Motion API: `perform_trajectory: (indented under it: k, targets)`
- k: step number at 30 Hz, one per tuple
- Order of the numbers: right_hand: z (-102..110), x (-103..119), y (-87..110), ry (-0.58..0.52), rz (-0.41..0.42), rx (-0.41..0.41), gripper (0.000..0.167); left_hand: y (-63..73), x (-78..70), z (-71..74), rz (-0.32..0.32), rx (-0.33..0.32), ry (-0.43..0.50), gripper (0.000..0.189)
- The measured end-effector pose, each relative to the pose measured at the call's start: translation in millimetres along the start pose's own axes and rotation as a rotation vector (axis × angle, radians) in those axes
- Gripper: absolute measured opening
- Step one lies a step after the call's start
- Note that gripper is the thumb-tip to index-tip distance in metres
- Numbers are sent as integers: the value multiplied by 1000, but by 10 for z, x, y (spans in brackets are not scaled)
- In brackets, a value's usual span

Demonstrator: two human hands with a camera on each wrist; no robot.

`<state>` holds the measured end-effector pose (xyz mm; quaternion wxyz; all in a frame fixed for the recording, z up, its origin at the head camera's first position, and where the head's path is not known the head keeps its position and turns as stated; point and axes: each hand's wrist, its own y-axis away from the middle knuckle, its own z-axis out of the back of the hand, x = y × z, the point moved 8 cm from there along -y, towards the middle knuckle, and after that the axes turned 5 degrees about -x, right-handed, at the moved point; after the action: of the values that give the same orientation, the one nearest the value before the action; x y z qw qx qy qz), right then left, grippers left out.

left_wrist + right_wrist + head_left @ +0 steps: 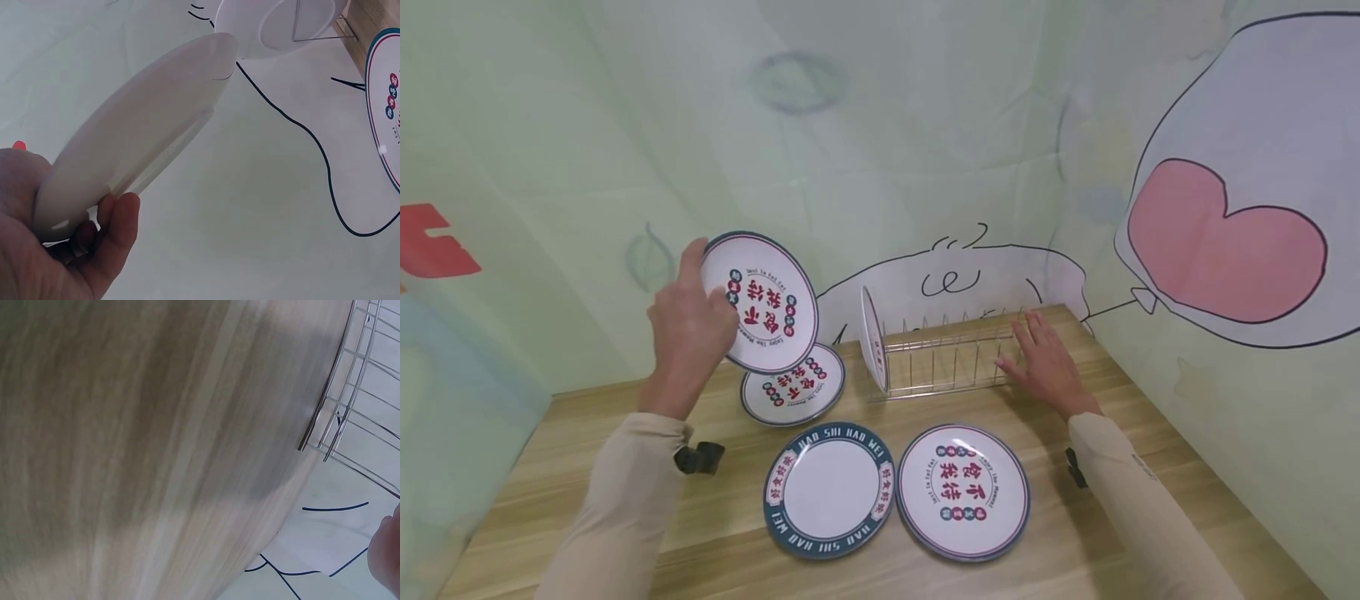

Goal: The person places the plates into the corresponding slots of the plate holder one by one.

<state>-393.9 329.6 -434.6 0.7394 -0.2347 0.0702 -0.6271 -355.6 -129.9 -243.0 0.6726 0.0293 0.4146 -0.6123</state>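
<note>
My left hand grips a white plate with a blue-green rim and red lettering, tilted up above the table. The left wrist view shows the underside of this plate, with fingers and thumb pinching its edge. A wire dish rack stands at the back, and one plate is upright in its left end. At the rack's right end my right hand rests with fingers extended; whether they touch the wires is hard to tell. Only a fingertip shows in the right wrist view.
Below the held plate, another lettered plate lies on the wooden table. In front of the rack lie a plate with a broad blue-green border and a lettered plate. A printed cloth hangs behind the table.
</note>
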Motion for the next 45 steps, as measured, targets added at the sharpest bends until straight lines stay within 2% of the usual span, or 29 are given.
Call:
perform_trajectory:
  k: [10, 25, 37, 45]
  targets:
    - [17, 22, -4, 6, -7, 3, 79, -2, -262, -35, -64, -21, 27, 63]
    - [-9, 39, -6, -6, -5, -6, 79, 39, -579, -156, -115, -13, 70, 61]
    - [-13, 35, 2, -1, -14, -3, 79, 72, -758, -388, -174, 21, 74, 61]
    - [-10, 25, 14, -5, -20, -2, 79, 115, -966, -507, -216, 46, 57, 61]
